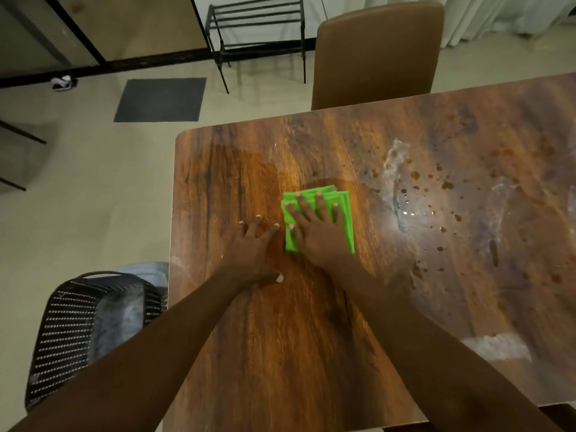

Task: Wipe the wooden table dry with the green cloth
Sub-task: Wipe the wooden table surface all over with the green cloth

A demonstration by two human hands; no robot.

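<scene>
My right hand [318, 232] presses the folded green cloth [343, 213] flat, fingers spread; I'd sweep it firmly rightward through the droplets [436, 188] while my spread left hand [252, 247] braces on the bench [280, 338].

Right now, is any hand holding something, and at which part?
Nothing is gripped. The right hand presses flat on the folded green cloth; the left hand rests on the bare table.
</scene>
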